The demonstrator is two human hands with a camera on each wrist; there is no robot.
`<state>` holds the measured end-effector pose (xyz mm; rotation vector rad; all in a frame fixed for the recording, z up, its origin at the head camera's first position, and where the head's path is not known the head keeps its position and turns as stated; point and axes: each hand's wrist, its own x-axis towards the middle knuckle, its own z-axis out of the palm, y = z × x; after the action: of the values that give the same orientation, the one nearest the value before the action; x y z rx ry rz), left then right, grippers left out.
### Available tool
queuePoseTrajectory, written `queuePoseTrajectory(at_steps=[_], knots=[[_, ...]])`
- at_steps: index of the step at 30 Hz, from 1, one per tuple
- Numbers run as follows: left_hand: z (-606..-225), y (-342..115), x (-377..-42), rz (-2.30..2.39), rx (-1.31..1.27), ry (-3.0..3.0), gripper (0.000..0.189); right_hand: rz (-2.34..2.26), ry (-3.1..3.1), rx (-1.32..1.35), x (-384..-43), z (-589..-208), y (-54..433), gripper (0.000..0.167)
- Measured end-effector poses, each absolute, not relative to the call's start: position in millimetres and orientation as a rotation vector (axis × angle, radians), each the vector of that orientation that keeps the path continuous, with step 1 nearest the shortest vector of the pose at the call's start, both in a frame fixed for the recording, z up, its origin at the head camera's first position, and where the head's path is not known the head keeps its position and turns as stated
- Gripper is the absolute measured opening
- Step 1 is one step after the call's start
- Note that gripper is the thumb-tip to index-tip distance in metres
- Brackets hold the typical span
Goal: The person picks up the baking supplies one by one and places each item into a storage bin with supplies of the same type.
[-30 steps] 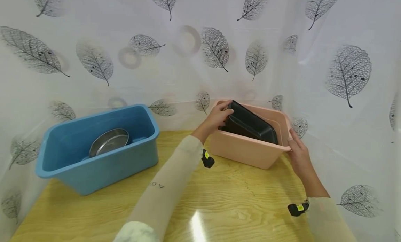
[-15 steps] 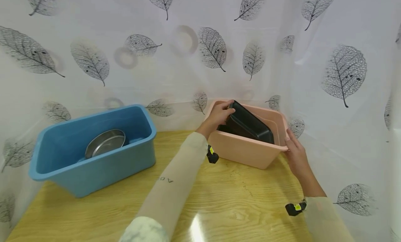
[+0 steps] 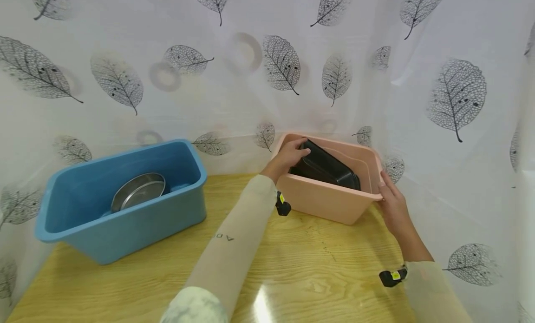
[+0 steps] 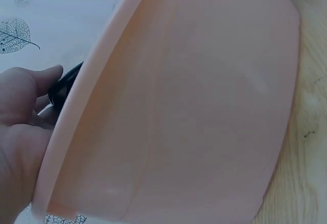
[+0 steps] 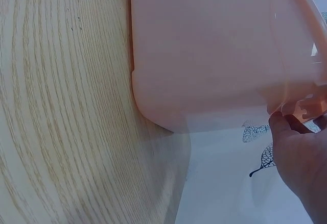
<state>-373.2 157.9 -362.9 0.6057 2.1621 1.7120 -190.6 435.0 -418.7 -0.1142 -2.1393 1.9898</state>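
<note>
A black rectangular baking pan [image 3: 328,167] slants inside the pink plastic tub [image 3: 322,200], its lower part hidden by the tub's front wall. My left hand [image 3: 287,156] pinches the pan's raised left end over the tub's left side. Only a small dark corner of the pan [image 4: 62,90] shows past the tub rim in the left wrist view. At the tub's right end, my right hand [image 3: 394,204] grips the rim, with the thumb on the near side. The right wrist view shows those fingers [image 5: 280,124] curled at the rim.
Left of the pink tub stands a blue plastic tub [image 3: 146,234] with a round metal pan [image 3: 140,191] leaning inside. Both tubs are on a wooden table [image 3: 309,272]. A white leaf-print curtain [image 3: 234,95] hangs close behind and to the right.
The black baking pan has sunk slightly lower into the pink tub, my left hand going down with it. My right hand keeps its place on the rim. The head view has shifted slightly.
</note>
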Motion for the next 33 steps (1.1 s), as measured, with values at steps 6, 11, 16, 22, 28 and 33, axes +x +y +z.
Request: queuePoseTrajectory(at_steps=[6,11,16,22,28,33], knots=[[-365,154,-375,1.739,0.625,2.143,0.053,1.983,-2.153,-0.13,-189,-418,434,0.067],[-367,155,-378,1.784,0.638,2.145,0.049,1.976,-2.152,-0.128,-189,-417,434,0.066],[-365,157,-378,1.869,0.685,2.123,0.049,1.984,-2.145,-0.123,-189,-417,434,0.066],[-362,152,-373,1.858,0.757,2.108,0.05,1.982,-2.15,-0.119,-189,-419,432,0.067],[-359,134,-365,1.788,0.933,2.167,0.052,1.958,-2.185,-0.134,-189,-419,431,0.067],[-358,112,-353,1.763,1.02,2.169,0.05,1.923,-2.223,-0.179,-185,-414,434,0.068]])
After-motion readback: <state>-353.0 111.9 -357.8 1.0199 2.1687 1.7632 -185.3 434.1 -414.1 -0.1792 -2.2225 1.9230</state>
